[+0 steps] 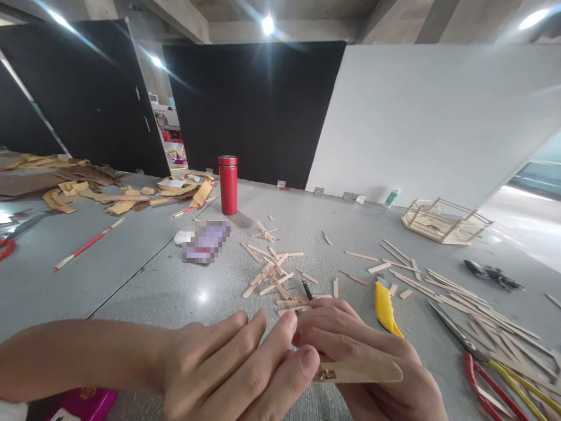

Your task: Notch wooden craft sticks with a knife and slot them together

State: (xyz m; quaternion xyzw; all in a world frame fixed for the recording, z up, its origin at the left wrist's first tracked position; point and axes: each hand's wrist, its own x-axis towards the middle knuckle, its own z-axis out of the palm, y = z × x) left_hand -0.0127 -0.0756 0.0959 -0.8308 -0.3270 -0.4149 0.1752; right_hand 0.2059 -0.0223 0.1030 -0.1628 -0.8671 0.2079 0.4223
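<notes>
At the bottom centre, my left hand [245, 365] and my right hand [372, 345] meet around a flat wooden craft stick [368, 371]. The stick's rounded end points right, and a small brown rough mark shows on it near my left fingertips. Its left part is hidden behind my left fingers, which are bent and close together over it. My right fingers curl in from the other side, partly covered. A black pen [306, 289] lies just beyond my right hand, and several craft sticks [274, 272] lie loosely piled past my left fingers.
To the right are a yellow utility knife [385, 307], scissors [464, 342] with red and yellow handles, more sticks [491, 318] and a small stick-built frame [442, 222]. A red flask [228, 186] stands upright near a blurred purple item [205, 242]. Cardboard scraps [118, 199] lie left.
</notes>
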